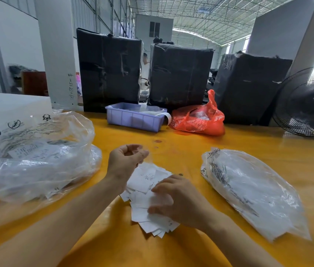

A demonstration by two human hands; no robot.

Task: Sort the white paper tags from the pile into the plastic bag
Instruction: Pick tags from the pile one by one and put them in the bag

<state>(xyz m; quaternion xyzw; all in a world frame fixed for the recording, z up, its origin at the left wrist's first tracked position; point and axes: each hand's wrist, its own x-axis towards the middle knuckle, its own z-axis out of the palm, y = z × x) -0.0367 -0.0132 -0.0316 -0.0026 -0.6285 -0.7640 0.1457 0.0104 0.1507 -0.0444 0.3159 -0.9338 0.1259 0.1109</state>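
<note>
White paper tags (pixel 148 189) | left hand (pixel 125 160) raised, fingers curled, grasp unclear | right hand (pixel 177 199) pinching tags

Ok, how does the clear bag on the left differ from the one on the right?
The left clear bag is puffed up, crumpled and gaping; the right clear bag lies flat and elongated. The left one sits against a white printed box; the right one lies alone on the yellow table. Both are transparent and hold white printed paper.

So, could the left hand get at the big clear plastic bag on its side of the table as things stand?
Probably yes: the left hand hovers beside the big clear plastic bag, with only bare yellow table between them.
</note>
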